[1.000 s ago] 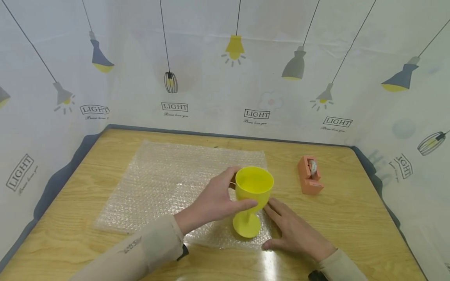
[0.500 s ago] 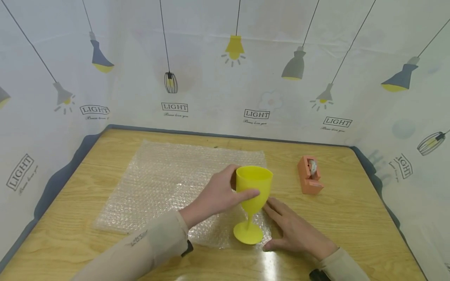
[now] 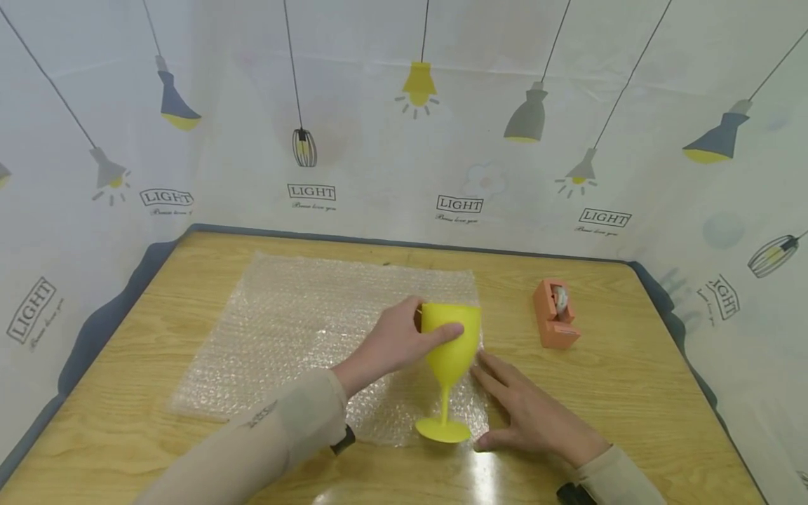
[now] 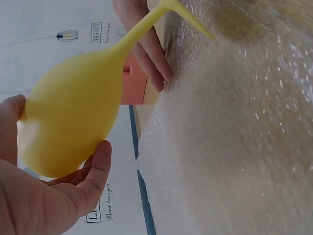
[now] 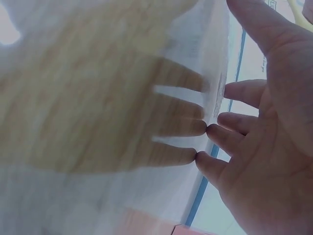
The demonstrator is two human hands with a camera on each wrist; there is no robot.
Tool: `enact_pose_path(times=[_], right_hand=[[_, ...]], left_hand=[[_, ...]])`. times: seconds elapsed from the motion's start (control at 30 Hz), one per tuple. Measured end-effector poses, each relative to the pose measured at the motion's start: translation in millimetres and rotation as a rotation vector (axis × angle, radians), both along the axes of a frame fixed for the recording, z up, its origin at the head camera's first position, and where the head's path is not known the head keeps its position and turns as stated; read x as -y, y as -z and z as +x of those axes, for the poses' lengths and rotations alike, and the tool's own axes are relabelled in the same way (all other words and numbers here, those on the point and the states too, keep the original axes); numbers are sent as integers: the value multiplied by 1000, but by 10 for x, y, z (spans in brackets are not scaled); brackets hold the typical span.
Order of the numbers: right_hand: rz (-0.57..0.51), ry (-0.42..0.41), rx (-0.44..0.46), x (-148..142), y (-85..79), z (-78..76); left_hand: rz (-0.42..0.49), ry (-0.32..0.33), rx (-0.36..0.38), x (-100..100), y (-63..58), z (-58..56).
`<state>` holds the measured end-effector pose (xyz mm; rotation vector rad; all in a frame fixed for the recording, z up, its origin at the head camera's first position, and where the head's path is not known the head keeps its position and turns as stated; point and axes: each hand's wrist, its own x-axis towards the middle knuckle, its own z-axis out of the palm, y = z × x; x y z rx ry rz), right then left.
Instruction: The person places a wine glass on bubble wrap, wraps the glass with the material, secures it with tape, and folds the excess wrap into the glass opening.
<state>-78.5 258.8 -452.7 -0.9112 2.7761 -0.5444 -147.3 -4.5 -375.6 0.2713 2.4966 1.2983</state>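
Note:
My left hand (image 3: 399,337) grips the bowl of a yellow plastic goblet (image 3: 452,354), the thumb lying across its near side. The goblet's stem points down and its round foot is over the near right corner of a clear bubble wrap sheet (image 3: 297,337). In the left wrist view, thumb and fingers wrap the bowl (image 4: 73,107) close to its rim. Just right of the goblet, my right hand (image 3: 533,417) rests with spread fingers at the sheet's right edge. Fingertips of that hand (image 5: 288,132) touch the shiny surface in the right wrist view.
An orange tape dispenser (image 3: 555,315) with a roll of tape stands at the right on the wooden table (image 3: 625,365). A white curtain (image 3: 366,140) printed with lamps surrounds the table's back and sides.
The goblet has tipped so its inside no longer shows, its foot shifting toward the near side. My left hand turned with it; the right hand has stayed almost still.

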Motion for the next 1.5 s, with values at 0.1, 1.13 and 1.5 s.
enact_pose_path(times=[0.1, 1.13, 1.5], right_hand=[[-7, -11, -15, -9, -11, 8], [20, 14, -15, -53, -41, -11], [-5, 35, 24, -55, -49, -21]], left_hand=[[-11, -4, 18, -31, 28, -24], [-66, -30, 176, -177, 255, -203], [-111, -59, 196, -209, 369, -209]])
